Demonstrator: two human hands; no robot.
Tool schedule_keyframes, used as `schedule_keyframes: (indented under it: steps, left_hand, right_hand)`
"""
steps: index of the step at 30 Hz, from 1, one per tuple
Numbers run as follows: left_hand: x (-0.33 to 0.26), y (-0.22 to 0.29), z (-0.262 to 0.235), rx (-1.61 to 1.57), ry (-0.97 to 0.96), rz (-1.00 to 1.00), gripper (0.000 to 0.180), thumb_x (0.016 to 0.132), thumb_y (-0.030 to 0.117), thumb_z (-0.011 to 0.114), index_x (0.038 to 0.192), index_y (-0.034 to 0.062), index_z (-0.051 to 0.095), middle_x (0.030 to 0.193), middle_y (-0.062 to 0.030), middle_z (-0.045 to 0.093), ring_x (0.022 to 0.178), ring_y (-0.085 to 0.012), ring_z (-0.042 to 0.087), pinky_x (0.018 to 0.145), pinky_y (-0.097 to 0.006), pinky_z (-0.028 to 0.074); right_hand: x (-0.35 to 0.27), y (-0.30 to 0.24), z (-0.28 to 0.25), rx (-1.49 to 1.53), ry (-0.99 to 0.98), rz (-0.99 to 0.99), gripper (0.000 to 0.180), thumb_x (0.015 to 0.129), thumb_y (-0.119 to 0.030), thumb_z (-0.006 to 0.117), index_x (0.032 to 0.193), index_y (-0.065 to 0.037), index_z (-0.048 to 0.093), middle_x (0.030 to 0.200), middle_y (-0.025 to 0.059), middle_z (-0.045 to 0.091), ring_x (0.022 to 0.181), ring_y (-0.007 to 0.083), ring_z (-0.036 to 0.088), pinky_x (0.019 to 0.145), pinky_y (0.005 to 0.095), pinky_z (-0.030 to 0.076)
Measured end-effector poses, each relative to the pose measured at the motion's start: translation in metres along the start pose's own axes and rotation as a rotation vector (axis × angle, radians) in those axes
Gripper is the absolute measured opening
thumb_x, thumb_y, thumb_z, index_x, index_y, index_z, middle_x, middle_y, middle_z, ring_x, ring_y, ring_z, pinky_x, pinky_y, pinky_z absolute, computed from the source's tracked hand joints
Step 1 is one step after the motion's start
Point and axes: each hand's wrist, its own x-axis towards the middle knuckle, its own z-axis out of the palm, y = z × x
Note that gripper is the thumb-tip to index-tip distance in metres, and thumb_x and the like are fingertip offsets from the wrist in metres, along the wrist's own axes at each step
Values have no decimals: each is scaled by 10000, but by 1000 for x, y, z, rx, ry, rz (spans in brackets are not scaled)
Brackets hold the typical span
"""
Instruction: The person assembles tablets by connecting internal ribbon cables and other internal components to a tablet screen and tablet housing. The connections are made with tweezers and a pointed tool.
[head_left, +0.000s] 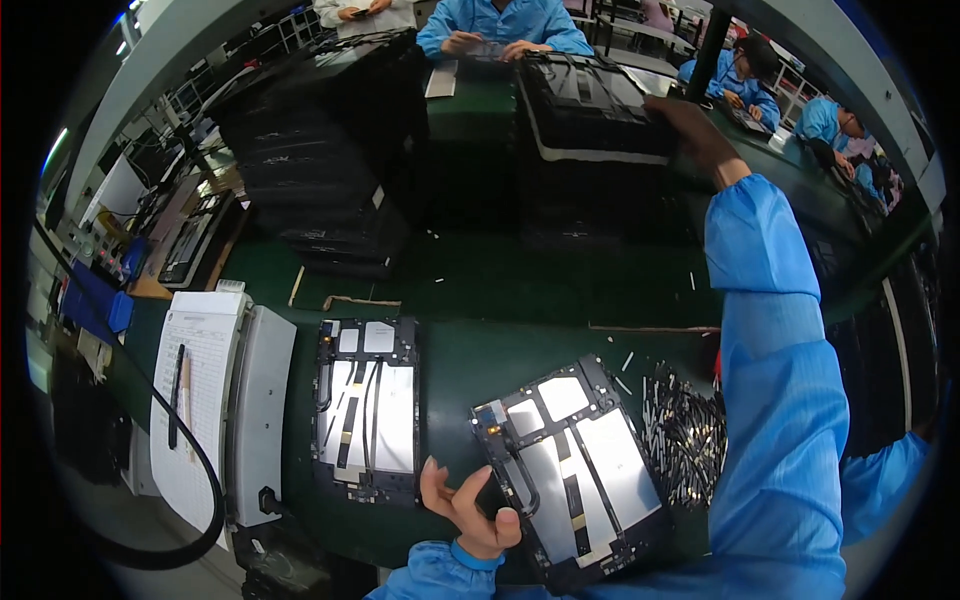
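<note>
My left hand (470, 508) is open, fingers spread and curved, beside the left edge of an opened tablet assembly (597, 470). That assembly lies tilted on the green table, its silver plates, black cables and dark frame showing. A second, similar assembly (391, 415) lies straighter to the left of it. My right arm stretches far forward, and my right hand (700, 138) grips the right edge of a black tray (600, 135) on top of the back right stack. In that tray lies another device with silver plates. My right fingertips are dark and partly hidden.
A tall stack of black trays (320, 170) stands back left. Small dark strips (685, 435) are heaped by my right forearm. At left, a paper sheet with pens (195, 400) rests by a white box (262, 415); a black cable (135, 365) curves past. Co-workers (505, 25) sit beyond.
</note>
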Motion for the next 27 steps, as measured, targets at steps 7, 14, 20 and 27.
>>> schedule_keyframes:
  steps: [7, 14, 20, 27]
  left_hand:
    - [1, -3, -9, 7, -15, -5, 518, 901, 427, 274, 1127, 16, 493, 1396, -248, 198, 1288, -359, 246, 1015, -461, 220]
    - [2, 10, -9, -82, 92, -16, 434, 898, 409, 341, 1058, 45, 516, 1399, -235, 185, 1254, -351, 295, 962, -451, 280]
    - [-18, 30, -19, -93, 41, -34, 313, 859, 359, 527, 1007, 83, 505, 1377, -216, 225, 1244, -357, 316, 963, -404, 311]
    - [-29, 73, -36, -180, -160, -107, 191, 791, 236, 633, 868, 63, 604, 1229, -210, 402, 1057, -294, 462, 896, -387, 359]
  right_hand:
    - [-120, -15, -16, -194, 66, -240, 338, 845, -351, 600, 984, -47, 646, 737, 38, 634, 567, 97, 513, 493, 248, 372]
    - [-362, 44, 6, -1069, -388, 53, 296, 830, -281, 592, 868, 9, 545, 731, 205, 616, 698, 385, 606, 620, 461, 484]
    - [-400, 76, 1, -746, -228, 136, 163, 804, -141, 627, 822, -4, 542, 684, 201, 613, 665, 393, 588, 583, 422, 462]
    - [-398, 69, -6, -307, 108, 80, 129, 822, -68, 623, 877, 41, 665, 516, 37, 494, 469, 53, 437, 431, 251, 347]
